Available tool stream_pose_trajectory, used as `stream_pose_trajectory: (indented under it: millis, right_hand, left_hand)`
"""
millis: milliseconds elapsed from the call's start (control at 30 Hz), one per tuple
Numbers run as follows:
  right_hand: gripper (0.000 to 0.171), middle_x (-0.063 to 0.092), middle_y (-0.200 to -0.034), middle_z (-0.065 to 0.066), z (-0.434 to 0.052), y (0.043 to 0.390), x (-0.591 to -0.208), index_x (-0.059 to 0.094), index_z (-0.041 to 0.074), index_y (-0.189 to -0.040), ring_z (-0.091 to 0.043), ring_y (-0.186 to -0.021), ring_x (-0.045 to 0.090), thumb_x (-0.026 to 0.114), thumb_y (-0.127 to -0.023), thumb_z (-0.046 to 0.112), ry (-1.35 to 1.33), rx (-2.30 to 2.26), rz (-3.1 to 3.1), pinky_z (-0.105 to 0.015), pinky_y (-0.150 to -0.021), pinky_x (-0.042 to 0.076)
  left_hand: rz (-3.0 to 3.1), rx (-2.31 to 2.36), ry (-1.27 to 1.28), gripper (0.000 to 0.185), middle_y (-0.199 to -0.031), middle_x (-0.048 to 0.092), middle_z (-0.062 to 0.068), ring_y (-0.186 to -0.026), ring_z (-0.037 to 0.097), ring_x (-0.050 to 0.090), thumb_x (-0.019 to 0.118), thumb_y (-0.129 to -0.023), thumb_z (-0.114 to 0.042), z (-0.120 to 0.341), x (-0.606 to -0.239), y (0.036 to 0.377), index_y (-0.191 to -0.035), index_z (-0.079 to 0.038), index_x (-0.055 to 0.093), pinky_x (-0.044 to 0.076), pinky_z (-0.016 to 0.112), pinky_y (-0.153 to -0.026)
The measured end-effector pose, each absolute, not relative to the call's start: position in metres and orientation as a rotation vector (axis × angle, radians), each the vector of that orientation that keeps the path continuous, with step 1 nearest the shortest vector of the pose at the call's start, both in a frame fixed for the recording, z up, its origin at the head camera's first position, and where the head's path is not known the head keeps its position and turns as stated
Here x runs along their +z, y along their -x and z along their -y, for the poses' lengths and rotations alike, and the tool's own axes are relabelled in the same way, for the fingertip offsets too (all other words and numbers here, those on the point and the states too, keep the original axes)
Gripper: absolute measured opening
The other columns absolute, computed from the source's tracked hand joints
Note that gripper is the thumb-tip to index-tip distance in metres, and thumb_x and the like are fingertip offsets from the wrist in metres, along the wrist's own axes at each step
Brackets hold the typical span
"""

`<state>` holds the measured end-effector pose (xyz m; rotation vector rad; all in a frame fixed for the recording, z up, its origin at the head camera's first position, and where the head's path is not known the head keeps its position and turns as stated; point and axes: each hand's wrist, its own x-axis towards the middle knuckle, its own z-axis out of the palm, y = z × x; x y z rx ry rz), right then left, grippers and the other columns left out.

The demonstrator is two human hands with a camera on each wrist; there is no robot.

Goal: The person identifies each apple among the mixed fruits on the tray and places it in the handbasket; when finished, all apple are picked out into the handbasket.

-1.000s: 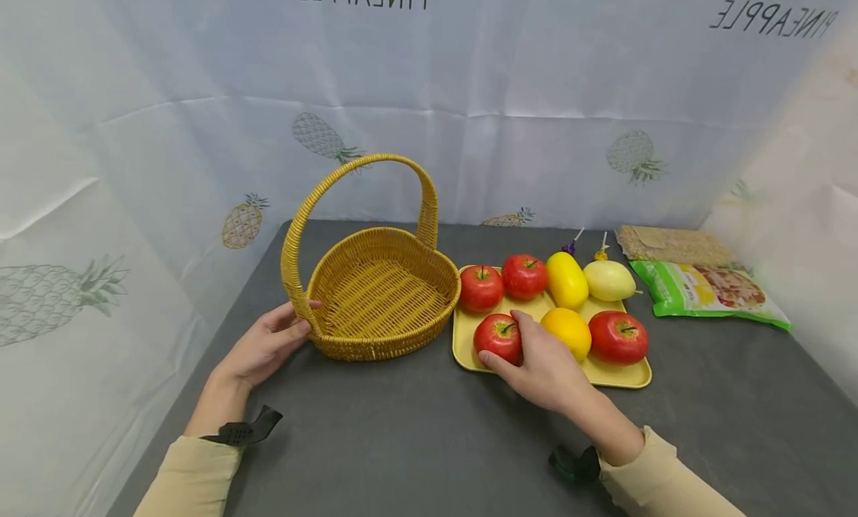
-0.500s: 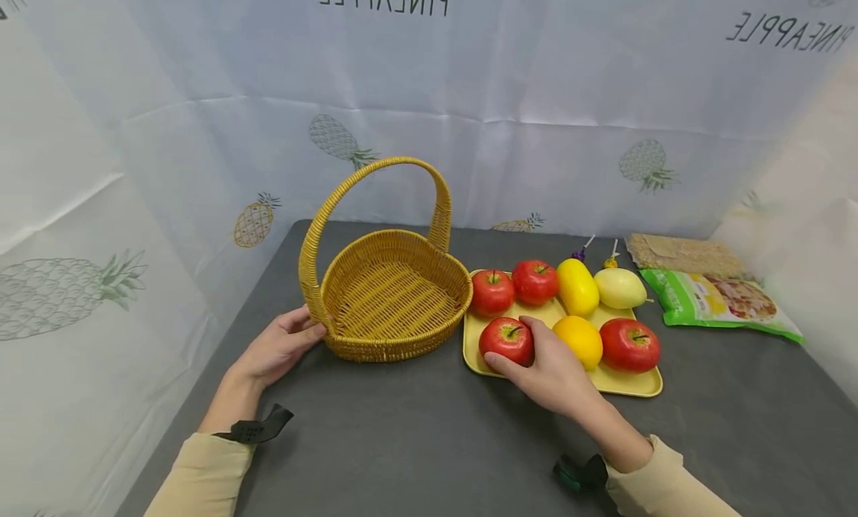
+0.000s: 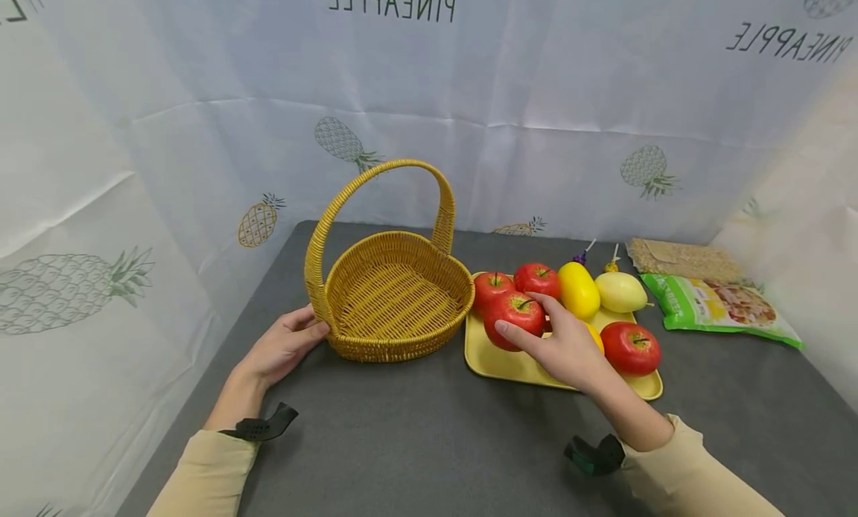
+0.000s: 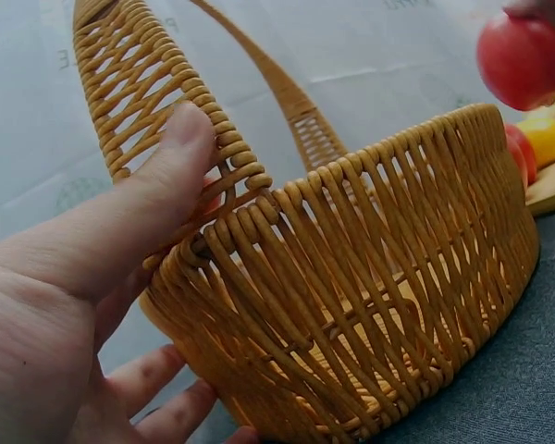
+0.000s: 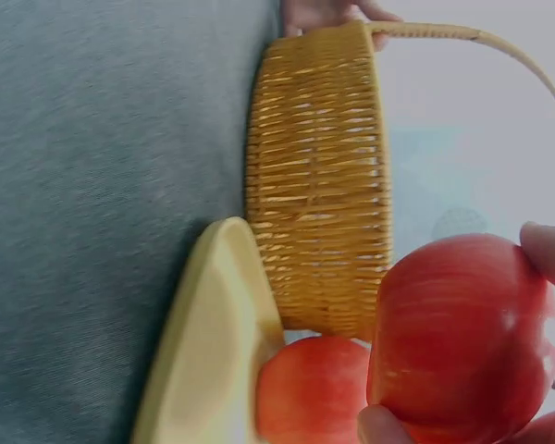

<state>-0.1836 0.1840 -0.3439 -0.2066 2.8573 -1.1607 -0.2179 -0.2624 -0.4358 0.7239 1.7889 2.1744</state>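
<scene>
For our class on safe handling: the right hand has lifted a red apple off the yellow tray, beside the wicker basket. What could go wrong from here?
1. The right hand holds the red apple at fingertips and thumb; that light grip might let it slip onto the yellow tray.
2. The basket handle arches overhead; the apple could knock it.
3. The left hand only rests against the wicker basket, which might shift.

Basket (image 3: 395, 297) mouth open from above; only its arched handle (image 3: 375, 182) spans it. Left hand (image 3: 284, 346) blocks the basket's near-left wall. Between the held apple (image 3: 514, 316) and the rim, bare air. Tray (image 3: 499, 360) front corner bare; remaining fruit crowds its back and right.
</scene>
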Motion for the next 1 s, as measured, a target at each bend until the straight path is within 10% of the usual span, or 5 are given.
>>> stream_pose_trajectory:
  millis: [1000]
  right_hand:
    - [0.08,0.062,-0.129,-0.007,-0.125,0.215,-0.323,0.049,0.015,-0.146,-0.027,-0.11,0.061,0.073,-0.087,0.063,0.378,-1.261,-2.724,-0.041,-0.085,0.057]
  left_hand:
    - [-1.824,2.188,-0.614,0.035,-0.145,0.055,-0.005,-0.135,0.017,0.049,0.058,-0.105,-0.007,0.262,-0.433,0.216,-0.135,-0.022,0.068,0.045,0.026,-0.106]
